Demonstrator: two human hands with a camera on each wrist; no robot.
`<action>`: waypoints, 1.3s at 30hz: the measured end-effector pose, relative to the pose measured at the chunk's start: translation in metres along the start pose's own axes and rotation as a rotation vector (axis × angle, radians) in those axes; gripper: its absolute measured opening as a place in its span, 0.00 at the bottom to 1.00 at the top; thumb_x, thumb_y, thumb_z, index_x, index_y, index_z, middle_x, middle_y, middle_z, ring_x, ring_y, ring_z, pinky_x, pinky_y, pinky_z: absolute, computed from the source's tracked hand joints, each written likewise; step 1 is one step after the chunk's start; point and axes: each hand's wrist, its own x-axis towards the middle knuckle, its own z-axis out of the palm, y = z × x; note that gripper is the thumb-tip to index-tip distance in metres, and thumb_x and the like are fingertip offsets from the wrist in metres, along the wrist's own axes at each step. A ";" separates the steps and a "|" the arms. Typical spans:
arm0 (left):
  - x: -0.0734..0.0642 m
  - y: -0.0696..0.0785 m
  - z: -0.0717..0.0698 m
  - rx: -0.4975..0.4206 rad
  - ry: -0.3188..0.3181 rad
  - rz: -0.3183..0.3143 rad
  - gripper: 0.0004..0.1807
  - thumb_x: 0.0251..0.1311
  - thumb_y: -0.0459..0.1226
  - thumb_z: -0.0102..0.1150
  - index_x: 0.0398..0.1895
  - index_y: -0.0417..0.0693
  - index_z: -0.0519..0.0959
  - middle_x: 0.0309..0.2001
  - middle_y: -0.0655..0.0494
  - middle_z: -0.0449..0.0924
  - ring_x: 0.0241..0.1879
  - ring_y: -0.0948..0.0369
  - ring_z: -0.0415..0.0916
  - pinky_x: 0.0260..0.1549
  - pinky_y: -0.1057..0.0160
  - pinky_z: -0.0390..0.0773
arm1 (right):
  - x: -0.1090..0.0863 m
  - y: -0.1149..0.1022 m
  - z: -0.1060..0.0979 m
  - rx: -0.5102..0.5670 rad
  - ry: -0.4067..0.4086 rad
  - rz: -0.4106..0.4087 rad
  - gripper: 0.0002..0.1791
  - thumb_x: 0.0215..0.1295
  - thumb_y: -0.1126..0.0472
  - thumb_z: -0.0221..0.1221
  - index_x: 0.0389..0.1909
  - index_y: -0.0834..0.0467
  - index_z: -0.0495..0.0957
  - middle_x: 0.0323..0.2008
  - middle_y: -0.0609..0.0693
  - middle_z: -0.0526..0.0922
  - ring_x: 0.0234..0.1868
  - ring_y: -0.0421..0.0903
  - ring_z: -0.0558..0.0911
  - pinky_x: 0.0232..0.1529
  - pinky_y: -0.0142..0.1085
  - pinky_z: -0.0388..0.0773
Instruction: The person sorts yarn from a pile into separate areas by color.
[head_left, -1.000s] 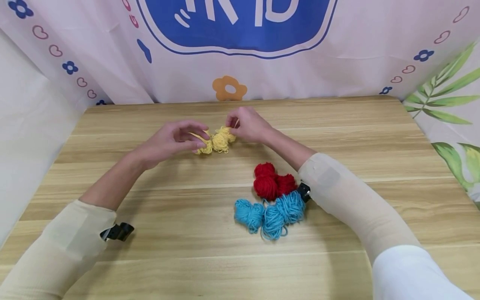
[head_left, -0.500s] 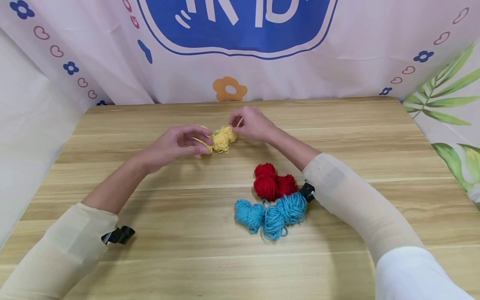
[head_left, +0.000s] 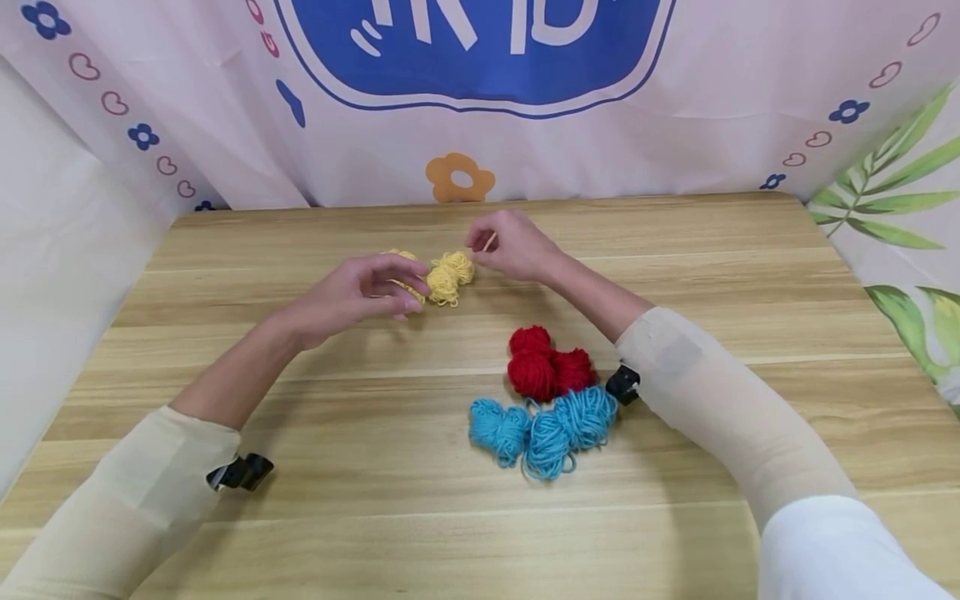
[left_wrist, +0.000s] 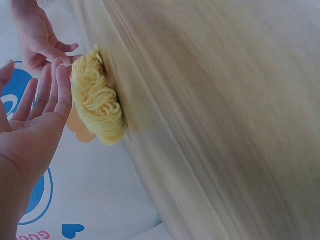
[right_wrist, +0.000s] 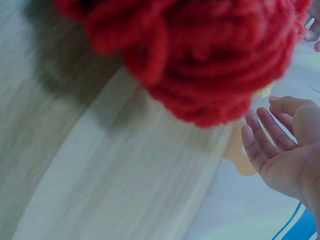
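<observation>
Bright, even light casts a soft shadow on the table (head_left: 375, 517) below the left hand (head_left: 352, 292); the left wrist view looks hazy, and in the right wrist view red yarn (right_wrist: 205, 60), nearer than the right hand (right_wrist: 290, 155), is blurred

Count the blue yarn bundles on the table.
2 visible. In the head view, the smaller blue bundle lies left of the larger blue bundle, which sits just below the red yarn. The right arm could hide more.

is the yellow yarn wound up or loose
Wound up: the yellow yarn sits in bundles on the table, strands coiled; in the head view the left hand hides part.
</observation>
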 end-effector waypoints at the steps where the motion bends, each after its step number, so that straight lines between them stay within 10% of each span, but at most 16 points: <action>1: 0.000 0.000 0.001 -0.002 -0.001 0.000 0.25 0.72 0.28 0.59 0.70 0.31 0.69 0.60 0.31 0.76 0.54 0.46 0.82 0.52 0.55 0.84 | -0.001 0.001 -0.001 0.002 0.001 0.002 0.10 0.69 0.69 0.63 0.48 0.68 0.84 0.45 0.60 0.88 0.48 0.52 0.86 0.53 0.38 0.82; 39: 0.014 0.009 0.028 0.066 -0.098 0.031 0.23 0.67 0.26 0.64 0.64 0.30 0.74 0.58 0.33 0.79 0.54 0.46 0.82 0.50 0.62 0.84 | -0.046 0.008 -0.020 -0.018 -0.011 -0.008 0.10 0.68 0.65 0.66 0.46 0.67 0.84 0.41 0.58 0.87 0.43 0.53 0.88 0.53 0.43 0.84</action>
